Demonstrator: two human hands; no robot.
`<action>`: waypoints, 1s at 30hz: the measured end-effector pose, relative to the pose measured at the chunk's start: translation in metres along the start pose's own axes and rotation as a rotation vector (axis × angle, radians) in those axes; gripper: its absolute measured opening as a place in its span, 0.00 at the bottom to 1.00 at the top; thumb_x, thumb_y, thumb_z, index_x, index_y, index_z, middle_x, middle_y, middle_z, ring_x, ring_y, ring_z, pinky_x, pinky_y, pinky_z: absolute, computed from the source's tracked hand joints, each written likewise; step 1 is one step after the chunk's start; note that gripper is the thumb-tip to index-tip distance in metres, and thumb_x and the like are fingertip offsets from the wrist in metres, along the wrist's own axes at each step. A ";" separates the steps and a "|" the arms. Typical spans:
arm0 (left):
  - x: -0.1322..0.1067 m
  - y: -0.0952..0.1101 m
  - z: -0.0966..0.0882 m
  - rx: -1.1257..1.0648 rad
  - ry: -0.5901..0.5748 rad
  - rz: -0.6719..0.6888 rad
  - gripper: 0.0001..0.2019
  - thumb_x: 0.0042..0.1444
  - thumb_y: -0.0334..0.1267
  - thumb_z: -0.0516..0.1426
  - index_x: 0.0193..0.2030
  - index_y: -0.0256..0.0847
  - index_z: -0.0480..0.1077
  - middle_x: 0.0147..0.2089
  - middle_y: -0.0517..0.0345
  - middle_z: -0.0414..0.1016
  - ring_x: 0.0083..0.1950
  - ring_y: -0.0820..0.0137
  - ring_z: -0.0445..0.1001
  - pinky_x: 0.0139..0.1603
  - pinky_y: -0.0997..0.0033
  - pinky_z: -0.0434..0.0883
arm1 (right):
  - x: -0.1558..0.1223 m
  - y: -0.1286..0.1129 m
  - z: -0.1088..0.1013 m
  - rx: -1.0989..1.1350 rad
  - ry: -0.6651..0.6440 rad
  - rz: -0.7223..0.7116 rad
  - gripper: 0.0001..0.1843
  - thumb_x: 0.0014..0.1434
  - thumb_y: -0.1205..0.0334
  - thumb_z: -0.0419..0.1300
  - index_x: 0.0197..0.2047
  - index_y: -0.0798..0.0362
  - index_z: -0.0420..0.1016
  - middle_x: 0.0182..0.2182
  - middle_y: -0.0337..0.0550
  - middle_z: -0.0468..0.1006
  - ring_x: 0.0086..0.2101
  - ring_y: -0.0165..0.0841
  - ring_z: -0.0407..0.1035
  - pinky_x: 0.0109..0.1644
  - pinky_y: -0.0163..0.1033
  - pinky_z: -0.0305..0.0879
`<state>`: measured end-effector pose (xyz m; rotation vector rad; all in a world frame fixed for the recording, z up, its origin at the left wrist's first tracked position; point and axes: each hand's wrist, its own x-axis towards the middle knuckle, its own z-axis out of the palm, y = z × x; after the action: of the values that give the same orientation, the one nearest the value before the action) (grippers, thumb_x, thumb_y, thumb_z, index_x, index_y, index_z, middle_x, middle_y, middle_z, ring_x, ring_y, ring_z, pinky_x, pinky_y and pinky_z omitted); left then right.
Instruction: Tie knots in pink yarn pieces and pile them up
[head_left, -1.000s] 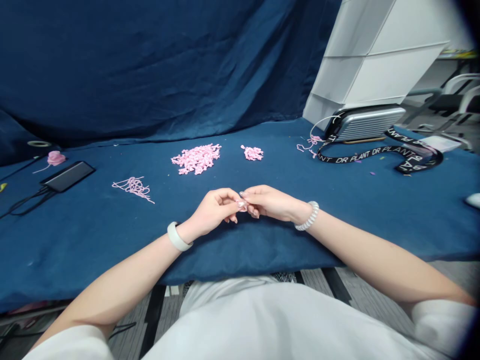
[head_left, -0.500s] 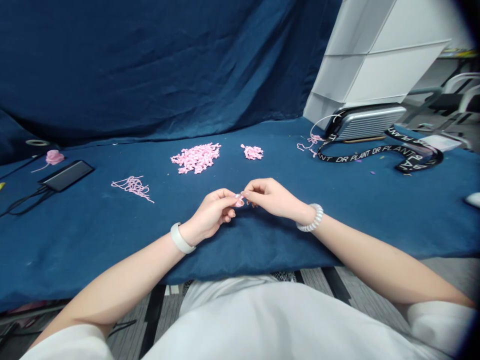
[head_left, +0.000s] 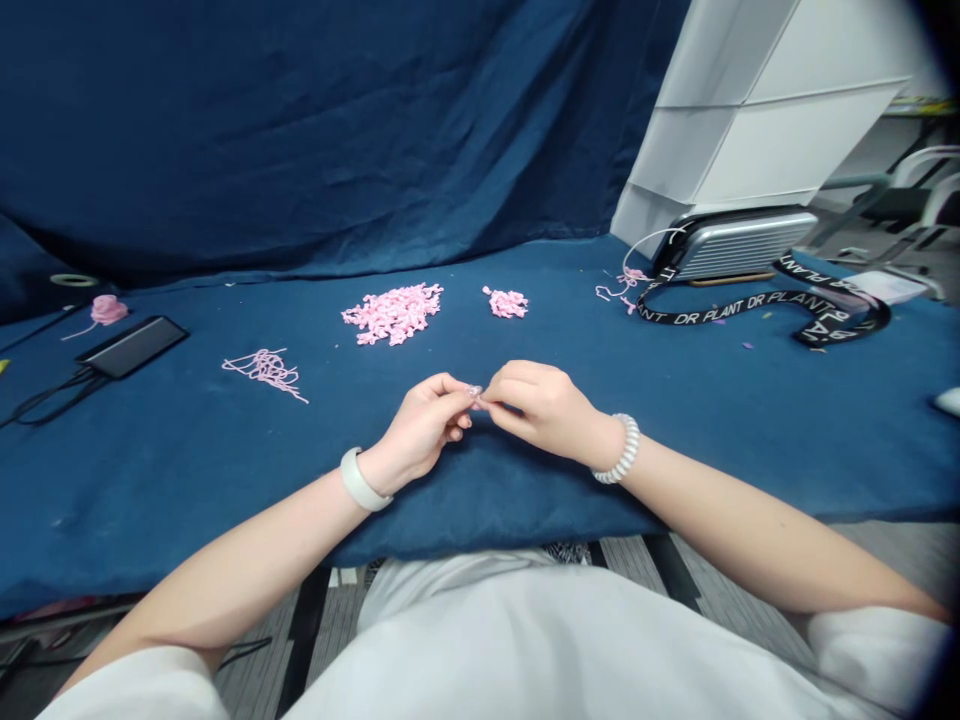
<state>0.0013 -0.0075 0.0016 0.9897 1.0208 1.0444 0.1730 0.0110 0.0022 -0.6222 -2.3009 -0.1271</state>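
Yarn [head_left: 477,397] between left hand [head_left: 420,428], right hand [head_left: 544,410]

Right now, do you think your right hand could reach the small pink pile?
Probably yes: your right hand lies close before the small pink pile, and only blue cloth lies between them.

A navy cloth-covered table [head_left: 157,500] carries the following. Centre: a large heap of crinkled pink yarn pieces [head_left: 392,314], with a smaller heap of the same [head_left: 506,303] just to its right. Left of these: a loose pink yarn tangle [head_left: 264,371] lying flat, then a flat black device [head_left: 133,346] with a black cable [head_left: 52,385] attached, and a pink yarn ball [head_left: 109,310] beyond it. Far right: a silver ribbed case [head_left: 739,245], a looped black lanyard [head_left: 757,308] printed "DR PLANT", and a stray pink yarn strand [head_left: 625,285] beside both — all within close range of one another.
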 end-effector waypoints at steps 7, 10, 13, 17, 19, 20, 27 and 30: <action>0.000 0.001 0.000 0.038 0.003 0.104 0.12 0.45 0.36 0.62 0.24 0.36 0.62 0.18 0.65 0.65 0.18 0.82 0.58 0.18 0.81 0.56 | 0.000 0.000 -0.008 0.090 -0.025 -0.015 0.12 0.58 0.62 0.52 0.36 0.55 0.75 0.33 0.39 0.74 0.35 0.16 0.65 0.43 0.23 0.61; -0.001 0.002 0.000 0.064 0.011 0.173 0.11 0.44 0.35 0.63 0.24 0.35 0.62 0.20 0.63 0.68 0.19 0.82 0.59 0.19 0.81 0.55 | 0.004 -0.002 -0.016 0.271 -0.053 0.221 0.13 0.58 0.59 0.52 0.35 0.55 0.76 0.33 0.38 0.75 0.33 0.13 0.66 0.41 0.20 0.61; 0.000 0.001 -0.002 0.113 0.006 0.236 0.11 0.45 0.34 0.63 0.24 0.35 0.63 0.23 0.62 0.70 0.19 0.82 0.60 0.19 0.81 0.56 | 0.008 -0.002 -0.021 0.374 -0.131 0.450 0.15 0.56 0.54 0.53 0.35 0.55 0.77 0.33 0.38 0.76 0.31 0.13 0.67 0.38 0.20 0.60; 0.000 -0.002 -0.004 0.183 -0.009 0.291 0.11 0.47 0.36 0.62 0.25 0.35 0.63 0.24 0.60 0.71 0.20 0.82 0.61 0.20 0.81 0.58 | 0.010 -0.004 -0.022 0.448 -0.237 0.551 0.17 0.54 0.50 0.55 0.35 0.53 0.78 0.34 0.36 0.76 0.31 0.13 0.68 0.37 0.19 0.59; 0.000 -0.002 -0.005 0.231 -0.004 0.305 0.11 0.47 0.37 0.62 0.25 0.34 0.64 0.23 0.60 0.71 0.20 0.81 0.62 0.21 0.81 0.60 | 0.009 -0.004 -0.020 0.452 -0.255 0.565 0.17 0.54 0.49 0.55 0.35 0.52 0.78 0.33 0.35 0.77 0.31 0.13 0.68 0.37 0.19 0.59; -0.001 -0.002 -0.005 0.256 -0.003 0.309 0.11 0.48 0.37 0.62 0.25 0.34 0.64 0.23 0.60 0.71 0.20 0.81 0.62 0.21 0.81 0.60 | 0.009 -0.004 -0.019 0.452 -0.259 0.571 0.17 0.54 0.49 0.55 0.34 0.52 0.78 0.33 0.35 0.77 0.30 0.13 0.68 0.36 0.19 0.58; -0.002 -0.003 -0.004 0.332 -0.009 0.275 0.12 0.47 0.40 0.62 0.26 0.34 0.66 0.23 0.59 0.72 0.21 0.80 0.65 0.22 0.81 0.63 | 0.009 -0.005 -0.019 0.414 -0.322 0.572 0.14 0.55 0.54 0.55 0.34 0.51 0.79 0.33 0.34 0.77 0.31 0.13 0.69 0.37 0.20 0.57; -0.002 -0.003 -0.004 0.326 -0.017 0.241 0.12 0.47 0.40 0.63 0.26 0.34 0.66 0.22 0.59 0.72 0.21 0.80 0.66 0.23 0.81 0.64 | 0.008 -0.004 -0.019 0.384 -0.345 0.551 0.13 0.55 0.55 0.55 0.34 0.51 0.79 0.33 0.34 0.77 0.32 0.14 0.70 0.38 0.20 0.56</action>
<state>-0.0021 -0.0092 -0.0021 1.4131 1.0981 1.0821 0.1781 0.0053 0.0221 -1.1044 -2.2844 0.7135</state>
